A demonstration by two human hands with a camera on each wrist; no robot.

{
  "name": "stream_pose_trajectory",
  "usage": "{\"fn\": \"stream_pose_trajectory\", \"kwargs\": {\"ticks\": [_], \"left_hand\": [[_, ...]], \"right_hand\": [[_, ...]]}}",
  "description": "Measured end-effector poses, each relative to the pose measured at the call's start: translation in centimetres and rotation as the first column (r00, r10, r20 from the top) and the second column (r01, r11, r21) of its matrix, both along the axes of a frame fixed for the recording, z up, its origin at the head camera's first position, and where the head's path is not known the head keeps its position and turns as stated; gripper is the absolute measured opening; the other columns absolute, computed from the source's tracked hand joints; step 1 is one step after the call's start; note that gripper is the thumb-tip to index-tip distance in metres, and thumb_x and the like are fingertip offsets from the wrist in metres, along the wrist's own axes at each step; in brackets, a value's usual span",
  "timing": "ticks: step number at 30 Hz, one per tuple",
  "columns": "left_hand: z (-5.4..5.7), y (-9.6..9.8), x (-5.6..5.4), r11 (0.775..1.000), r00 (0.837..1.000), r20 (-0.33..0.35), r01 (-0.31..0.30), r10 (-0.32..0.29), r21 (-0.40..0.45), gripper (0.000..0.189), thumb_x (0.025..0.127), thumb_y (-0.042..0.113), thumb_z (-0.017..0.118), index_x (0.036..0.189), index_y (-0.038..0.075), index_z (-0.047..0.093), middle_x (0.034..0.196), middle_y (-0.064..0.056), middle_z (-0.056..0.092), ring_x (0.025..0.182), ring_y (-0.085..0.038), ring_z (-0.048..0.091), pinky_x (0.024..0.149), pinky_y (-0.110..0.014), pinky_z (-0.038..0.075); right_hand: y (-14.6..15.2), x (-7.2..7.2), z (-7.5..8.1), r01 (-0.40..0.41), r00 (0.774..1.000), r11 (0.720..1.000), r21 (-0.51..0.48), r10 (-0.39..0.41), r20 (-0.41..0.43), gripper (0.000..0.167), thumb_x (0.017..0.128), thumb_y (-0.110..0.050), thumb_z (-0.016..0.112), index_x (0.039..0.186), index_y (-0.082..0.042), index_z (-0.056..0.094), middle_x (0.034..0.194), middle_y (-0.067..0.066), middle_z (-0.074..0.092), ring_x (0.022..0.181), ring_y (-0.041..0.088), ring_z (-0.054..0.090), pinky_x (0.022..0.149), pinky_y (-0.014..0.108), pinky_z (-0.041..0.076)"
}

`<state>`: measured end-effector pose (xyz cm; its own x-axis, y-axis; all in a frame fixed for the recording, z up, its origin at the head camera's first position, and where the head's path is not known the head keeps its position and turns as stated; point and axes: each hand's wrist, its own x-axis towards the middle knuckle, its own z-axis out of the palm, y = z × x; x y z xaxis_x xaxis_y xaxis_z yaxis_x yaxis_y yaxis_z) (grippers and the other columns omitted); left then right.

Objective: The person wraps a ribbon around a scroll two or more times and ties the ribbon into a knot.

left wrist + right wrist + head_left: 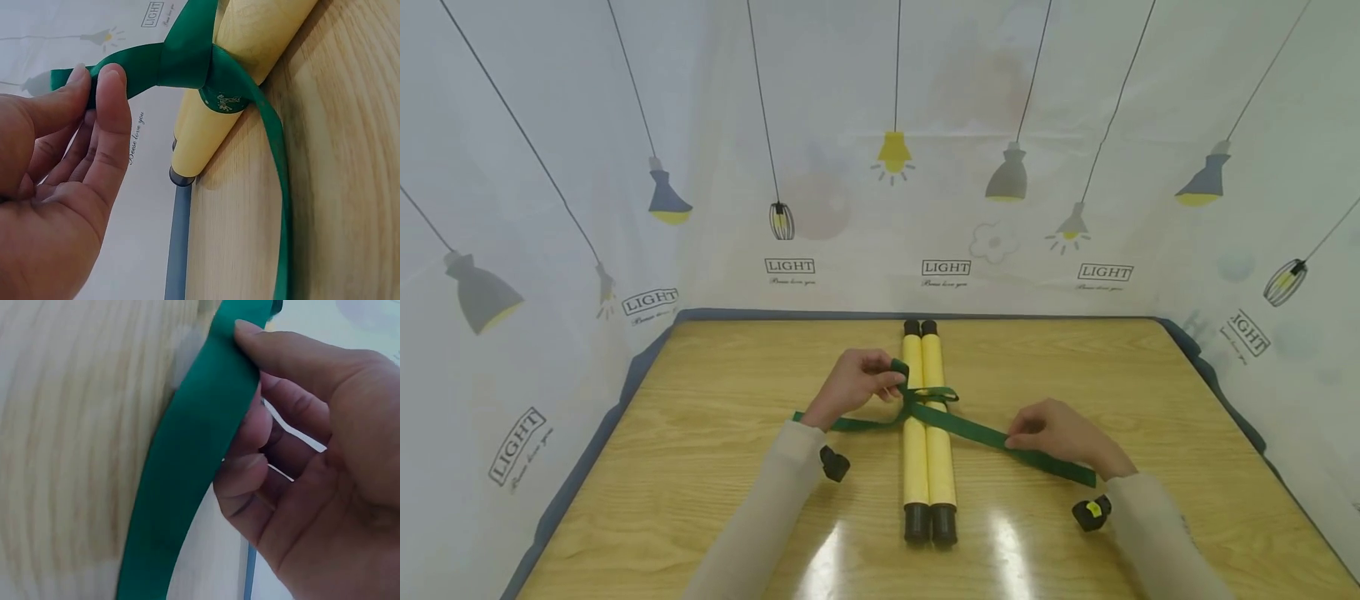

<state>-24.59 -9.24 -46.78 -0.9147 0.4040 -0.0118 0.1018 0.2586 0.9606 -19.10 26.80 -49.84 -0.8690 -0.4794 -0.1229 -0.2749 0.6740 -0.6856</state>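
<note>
Two yellow tubes (pixel 915 467) with black end caps lie side by side, pointing away from me. A green ribbon (pixel 970 427) wraps round them near mid-length, with a knot on top and a small loop to the right. My left hand (pixel 859 383) pinches one piece of ribbon between thumb and finger, raised just left of the knot. Another tail of ribbon hangs below it in the left wrist view, running from the printed band (pixel 228 103). To the right, my right hand (pixel 1060 433) pinches the long tail, whose free end (pixel 147 562) hangs past the fingers.
The tubes lie on a wood-grain table (pixel 722 367) with a dark blue edge strip (pixel 775 315) along its back. A white sheet printed with lamps (pixel 850 75) stands behind and at both sides. Black wrist devices (pixel 1091 513) sit beside both cuffs.
</note>
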Motion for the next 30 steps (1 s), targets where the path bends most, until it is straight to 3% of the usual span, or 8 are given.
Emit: {"fn": "stream_pose_trajectory", "kwargs": {"ticks": [6, 10, 16, 21, 30], "left_hand": [[0.1, 0.1, 0.1, 1.0, 1.0, -0.002, -0.007, 0.007, -0.016, 0.008, 0.096, 0.013, 0.073, 0.1, 0.006, 0.074, 0.092, -0.016, 0.075, 0.084, -0.034, 0.074, 0.08, -0.053, 0.061], [0.2, 0.3, 0.2, 1.0, 1.0, -0.004, -0.005, 0.005, -0.031, 0.008, 0.096, 0.015, 0.073, 0.1, 0.007, 0.074, 0.092, -0.016, 0.075, 0.087, -0.037, 0.073, 0.079, -0.051, 0.062], [0.1, 0.4, 0.0, 0.999, 1.0, -0.007, -0.003, 0.003, -0.045, 0.009, 0.097, 0.013, 0.072, 0.101, 0.006, 0.073, 0.092, -0.017, 0.075, 0.092, -0.045, 0.072, 0.075, -0.046, 0.063], [-0.1, 0.4, 0.0, 0.999, 1.0, -0.027, 0.001, -0.002, -0.041, 0.009, 0.097, 0.012, 0.071, 0.102, 0.005, 0.073, 0.092, -0.019, 0.074, 0.091, -0.047, 0.071, 0.074, -0.046, 0.063], [0.2, 0.5, 0.4, 0.999, 1.0, -0.026, 0.006, -0.007, -0.039, 0.01, 0.097, 0.015, 0.072, 0.102, 0.006, 0.073, 0.093, -0.019, 0.074, 0.091, -0.045, 0.071, 0.078, -0.053, 0.061]], "right_hand": [[0.4, 0.3, 0.2, 0.016, 0.998, 1.0, 0.012, -0.016, 0.059, 0.012, 0.096, -0.03, 0.074, 0.092, -0.018, 0.076, 0.092, -0.003, 0.072, 0.078, 0.014, 0.056, 0.07, 0.03, 0.048], [-0.1, 0.3, 0.6, 0.022, 0.998, 0.999, 0.031, -0.024, 0.057, 0.012, 0.096, -0.03, 0.074, 0.094, -0.019, 0.075, 0.092, -0.004, 0.073, 0.081, 0.013, 0.06, 0.073, 0.032, 0.051], [-2.0, -0.4, 2.1, 0.068, 0.995, 0.995, 0.07, -0.062, -0.076, 0.016, 0.097, -0.032, 0.072, 0.101, -0.017, 0.073, 0.098, -0.002, 0.071, 0.089, 0.013, 0.062, 0.078, 0.035, 0.052], [-4.3, -1.1, 2.9, 0.035, 0.982, 0.999, 0.034, -0.028, -0.187, 0.014, 0.097, -0.031, 0.073, 0.102, -0.017, 0.074, 0.095, -0.003, 0.071, 0.085, 0.012, 0.062, 0.073, 0.031, 0.05], [-9.0, -2.0, 3.1, -0.017, 0.978, 0.999, -0.035, 0.01, -0.207, 0.014, 0.094, -0.029, 0.076, 0.101, -0.017, 0.073, 0.088, -0.005, 0.068, 0.078, 0.012, 0.059, 0.066, 0.028, 0.049]]}}
